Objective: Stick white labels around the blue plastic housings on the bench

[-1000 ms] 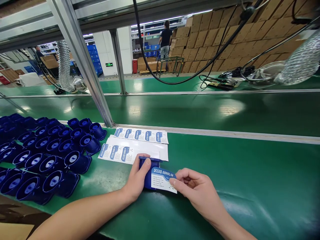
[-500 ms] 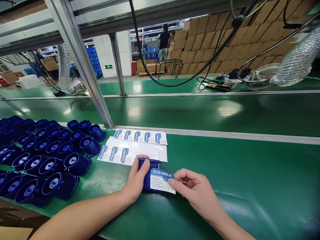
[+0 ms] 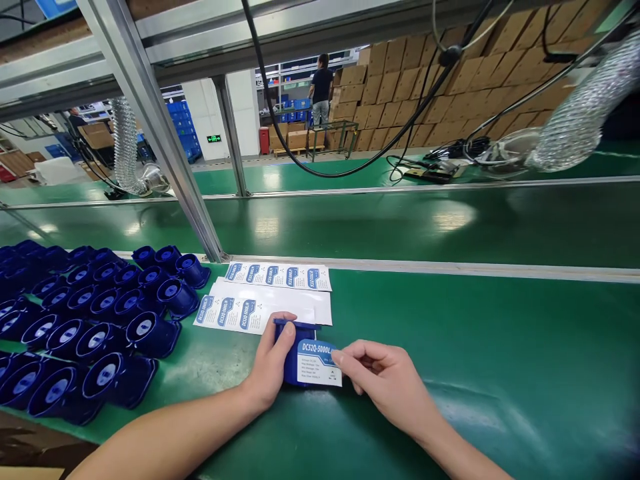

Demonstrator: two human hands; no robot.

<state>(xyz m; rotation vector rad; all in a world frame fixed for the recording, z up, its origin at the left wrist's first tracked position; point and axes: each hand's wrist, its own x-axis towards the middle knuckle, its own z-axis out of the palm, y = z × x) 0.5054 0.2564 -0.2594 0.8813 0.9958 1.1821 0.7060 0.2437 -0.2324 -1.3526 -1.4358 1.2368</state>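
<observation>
My left hand (image 3: 273, 363) is closed round a dark blue plastic housing (image 3: 291, 341), thumb across its upper side. A white and blue label (image 3: 319, 367) printed "DC52Q-5000L" lies against the housing, its right part sticking out past the edge. Thumb and fingers of my right hand (image 3: 383, 373) pinch the label's upper right corner. Just beyond the housing lie sheets of the same labels (image 3: 247, 313), one partly used, with bare white backing showing. Whether the label's left part is stuck down, I cannot tell.
Rows of blue housings (image 3: 105, 373) cover the left of the green bench (image 3: 500, 347). A metal post (image 3: 165, 140) rises behind them. A black cable (image 3: 345, 175) hangs across the view, and a foil duct (image 3: 570, 133) is at right. A person (image 3: 321, 90) stands far back by stacked cartons.
The label's free right part has moved left and lies flatter against the housing. My right hand's fingertips have shifted slightly left with it. My left hand still grips the housing.
</observation>
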